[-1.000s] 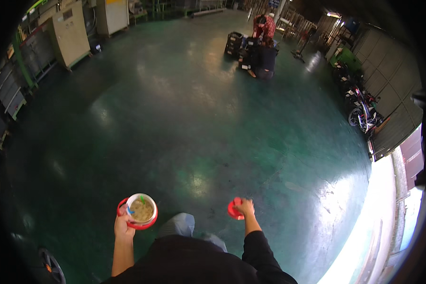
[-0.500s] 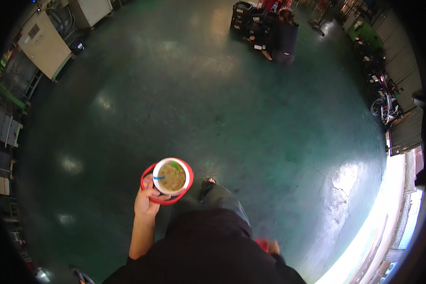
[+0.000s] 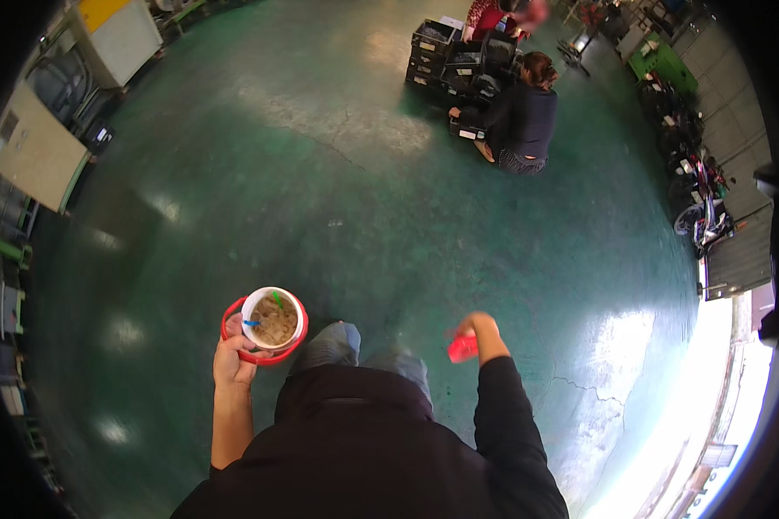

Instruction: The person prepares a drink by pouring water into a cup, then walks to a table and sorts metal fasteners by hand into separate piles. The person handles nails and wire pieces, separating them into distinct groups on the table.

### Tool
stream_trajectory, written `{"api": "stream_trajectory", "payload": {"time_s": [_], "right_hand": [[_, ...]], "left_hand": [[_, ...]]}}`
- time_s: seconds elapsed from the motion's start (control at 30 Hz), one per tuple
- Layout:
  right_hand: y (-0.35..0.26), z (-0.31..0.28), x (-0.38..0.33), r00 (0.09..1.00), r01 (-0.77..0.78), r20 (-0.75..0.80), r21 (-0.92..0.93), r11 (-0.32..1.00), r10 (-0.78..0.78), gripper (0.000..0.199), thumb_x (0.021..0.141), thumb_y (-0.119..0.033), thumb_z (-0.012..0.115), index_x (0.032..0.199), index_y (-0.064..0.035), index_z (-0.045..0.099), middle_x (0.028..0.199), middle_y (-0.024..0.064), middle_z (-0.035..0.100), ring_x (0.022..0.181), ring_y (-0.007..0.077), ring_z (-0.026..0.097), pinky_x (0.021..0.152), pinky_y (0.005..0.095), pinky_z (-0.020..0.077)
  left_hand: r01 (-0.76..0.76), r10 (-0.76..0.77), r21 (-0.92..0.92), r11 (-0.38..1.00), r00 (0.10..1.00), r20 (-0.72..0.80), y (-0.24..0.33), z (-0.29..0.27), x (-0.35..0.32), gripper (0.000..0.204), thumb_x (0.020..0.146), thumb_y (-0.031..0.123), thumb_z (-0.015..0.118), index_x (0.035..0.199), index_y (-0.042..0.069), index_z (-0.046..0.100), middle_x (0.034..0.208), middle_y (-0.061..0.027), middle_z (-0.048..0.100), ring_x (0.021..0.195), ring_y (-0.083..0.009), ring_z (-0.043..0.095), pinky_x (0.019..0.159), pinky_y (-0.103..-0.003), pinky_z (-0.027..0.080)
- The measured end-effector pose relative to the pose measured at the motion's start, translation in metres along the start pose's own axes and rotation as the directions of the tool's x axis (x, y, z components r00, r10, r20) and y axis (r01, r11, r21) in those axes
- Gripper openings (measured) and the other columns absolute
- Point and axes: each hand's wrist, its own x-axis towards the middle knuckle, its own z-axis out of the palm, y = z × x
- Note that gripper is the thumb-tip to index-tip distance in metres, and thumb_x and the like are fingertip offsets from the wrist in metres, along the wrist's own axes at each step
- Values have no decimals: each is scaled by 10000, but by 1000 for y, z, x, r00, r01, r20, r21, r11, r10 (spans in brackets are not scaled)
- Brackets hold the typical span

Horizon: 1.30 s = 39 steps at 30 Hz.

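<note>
My left hand (image 3: 236, 356) is closed on a round insulated jug, white inside, with a red outer wall and handle (image 3: 298, 339). The jug stands roughly upright in front of my body on the left. Lidless, it shows a brownish drink that looks iced (image 3: 277, 325). A blue straw (image 3: 251, 323) and a green straw (image 3: 277, 299) stick out of it. Out to the right, my right hand (image 3: 479, 327) is closed on a red object (image 3: 462, 348). Motion blurs that object, and its kind cannot be made out; the fingers are partly hidden.
Ahead to the right, a person in dark clothes (image 3: 524, 121) squats beside stacked black crates (image 3: 433, 54). Another person in red (image 3: 485, 19) is behind the crates. Motorbikes (image 3: 705, 221) line the right wall. Machine cabinets (image 3: 39, 147) stand at the left. Green floor (image 3: 320, 208) stretches between.
My right hand has swung forward and up from beside my body with the red object. The jug has shifted slightly left in my left hand. The crates and people appear nearer.
</note>
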Motion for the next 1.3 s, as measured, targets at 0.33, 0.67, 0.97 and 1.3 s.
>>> {"api": "stream_trajectory", "payload": {"time_s": [0.33, 0.67, 0.97, 1.3], "right_hand": [[29, 56, 51, 982, 50, -187, 366, 929, 20, 356, 810, -381, 635, 1072, -148, 699, 1160, 121, 649, 1088, 288, 617, 897, 427, 499], [-223, -680, -125, 959, -262, -145, -119, 958, 244, 323, 726, -324, 749, 1033, -230, 711, 1095, 52, 672, 1037, 275, 637, 817, 477, 526], [-374, -965, -124, 987, -141, 77, -31, 989, 143, 420, 718, -298, 771, 1121, -227, 676, 1165, 29, 654, 1101, 267, 611, 920, 487, 481], [-434, -679, -19, 970, 242, -133, 413, 878, -205, 265, 821, -276, 621, 967, -88, 737, 1058, 138, 701, 998, 307, 669, 855, 440, 517]], "left_hand": [[-45, 49, 44, 998, 996, -81, 125, 197, 347, 618, 617, -119, 453, 1181, 117, 538, 1244, -30, 545, 1086, -292, 564, 676, -647, 545], [-14, 22, 65, 998, 993, -113, 235, 367, 621, 643, 633, -119, 452, 1225, 127, 500, 1372, -60, 475, 1197, -327, 491, 732, -684, 489], [117, -124, 180, 977, 992, 30, 318, 580, 941, 635, 629, -110, 459, 1214, 133, 503, 1411, -59, 442, 1241, -334, 452, 763, -674, 465], [214, -259, 324, 921, 961, 101, 369, 845, 1227, 619, 648, -112, 468, 1207, 151, 508, 1379, -37, 412, 1304, -339, 378, 819, -702, 470]]}}
